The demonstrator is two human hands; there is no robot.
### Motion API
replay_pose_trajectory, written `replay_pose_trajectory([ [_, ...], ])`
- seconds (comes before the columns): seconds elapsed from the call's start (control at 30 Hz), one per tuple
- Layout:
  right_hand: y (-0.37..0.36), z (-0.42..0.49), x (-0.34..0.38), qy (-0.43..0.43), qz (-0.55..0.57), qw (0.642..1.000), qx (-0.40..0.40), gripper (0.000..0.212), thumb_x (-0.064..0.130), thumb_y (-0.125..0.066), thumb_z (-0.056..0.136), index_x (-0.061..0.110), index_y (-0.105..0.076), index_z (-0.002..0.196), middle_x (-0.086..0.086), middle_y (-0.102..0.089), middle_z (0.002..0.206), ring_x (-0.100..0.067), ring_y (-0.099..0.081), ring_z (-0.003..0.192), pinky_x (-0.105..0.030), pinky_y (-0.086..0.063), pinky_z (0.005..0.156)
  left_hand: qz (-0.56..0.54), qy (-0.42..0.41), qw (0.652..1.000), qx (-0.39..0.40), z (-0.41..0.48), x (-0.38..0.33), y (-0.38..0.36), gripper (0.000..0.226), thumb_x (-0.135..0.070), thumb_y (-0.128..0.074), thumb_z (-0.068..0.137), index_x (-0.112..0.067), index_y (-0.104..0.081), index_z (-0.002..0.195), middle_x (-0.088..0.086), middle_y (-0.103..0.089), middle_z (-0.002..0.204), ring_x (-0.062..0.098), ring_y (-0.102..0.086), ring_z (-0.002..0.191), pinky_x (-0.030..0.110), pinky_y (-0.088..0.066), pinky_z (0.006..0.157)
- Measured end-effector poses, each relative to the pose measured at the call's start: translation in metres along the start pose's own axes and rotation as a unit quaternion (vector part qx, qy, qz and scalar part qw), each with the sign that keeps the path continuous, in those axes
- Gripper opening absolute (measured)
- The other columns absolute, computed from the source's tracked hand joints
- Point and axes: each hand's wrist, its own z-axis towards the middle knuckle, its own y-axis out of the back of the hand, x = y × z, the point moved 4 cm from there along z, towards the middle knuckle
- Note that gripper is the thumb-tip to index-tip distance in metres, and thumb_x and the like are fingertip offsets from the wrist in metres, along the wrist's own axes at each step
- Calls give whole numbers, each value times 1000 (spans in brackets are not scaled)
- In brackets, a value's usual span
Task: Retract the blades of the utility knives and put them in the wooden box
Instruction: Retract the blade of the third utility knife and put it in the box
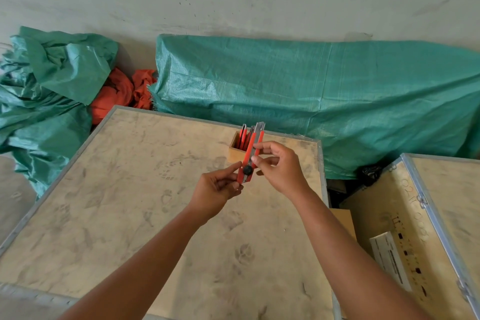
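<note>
Both hands, the left hand and right hand, are gripping a red utility knife, seemingly mid-retraction; next comes dropping it into the wooden box.

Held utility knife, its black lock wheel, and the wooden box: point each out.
held utility knife (pixel 251 148): head view, red handle body.
black lock wheel (pixel 247 170): head view, wheel's centre.
wooden box (pixel 234 155): head view, front wall.

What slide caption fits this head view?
Both hands, left hand and right hand, hold a red utility knife before the wooden box.
</note>
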Motion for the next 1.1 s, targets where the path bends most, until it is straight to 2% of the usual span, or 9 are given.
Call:
replay_pose_trajectory([
  [0.1,4,31,-7,-2,-10,1000,-7,27,12,-79,87,24,-74,112,0,-75,109,-20,-76,92,-42,-66,77,29,4,999,-18,32,-2,4,49,13,-63,86,-14,-65,127,13,-74,104,30,-72,95,41,-60,87],
  [0.23,4,73,-13,-5,-9,1000,-19,33,7,-79,86,37,-74,97,16,-71,99,-24,-76,94,-49,-65,79,91,5,995,-49,82,-7,6,42,1,-72,84,-16,-69,121,1,-76,100,34,-70,96,45,-60,86],
  [0.37,-2,110,-35,-11,-24,998,-56,26,1,-77,87,24,-78,99,21,-67,95,-24,-77,88,-48,-66,73,201,-19,976,-77,130,-2,10,41,-13,-77,82,-25,-69,121,0,-72,112,18,-67,97,40,-55,93],
  [0.5,-16,133,-62,-16,-64,995,-75,26,2,-76,87,21,-79,104,8,-74,102,-20,-77,75,-45,-66,73,269,-35,959,-78,160,6,10,51,-14,-79,80,-20,-64,128,4,-64,130,21,-57,120,27,-42,98],
  [0.67,-40,142,-89,-9,-117,990,-74,25,1,-73,89,15,-80,108,-4,-79,108,-21,-75,93,-40,-62,89,338,13,938,-71,190,37,14,77,-24,-78,80,-12,-41,147,14,-52,142,30,-47,132,37,-38,109],
  [0.73,-47,142,-96,-9,-126,990,-66,25,0,-72,89,13,-80,109,-7,-79,109,-23,-75,96,-39,-61,92,351,31,934,-61,198,46,14,77,-28,-76,82,-11,-38,148,13,-52,141,30,-47,131,39,-40,108],
  [0.83,-52,138,-104,-5,-148,988,-50,29,-4,-71,87,12,-79,110,-9,-79,109,-25,-73,100,-38,-59,94,362,29,931,-40,205,53,11,56,-24,-75,83,-13,-54,134,11,-61,125,30,-57,115,33,-46,92],
  [0.9,-53,136,-108,-5,-159,986,-45,31,-5,-71,86,11,-79,111,-10,-78,110,-26,-73,102,-38,-59,95,366,22,930,-32,208,54,11,44,-21,-75,82,-14,-62,123,11,-64,115,29,-61,106,28,-45,83],
  [1.1,-52,136,-110,-10,-155,987,-36,32,-4,-72,85,11,-78,113,-10,-78,112,-26,-73,104,-36,-58,97,366,11,930,-32,208,57,10,47,-22,-74,82,-17,-60,127,9,-63,117,26,-61,103,27,-45,85],
])
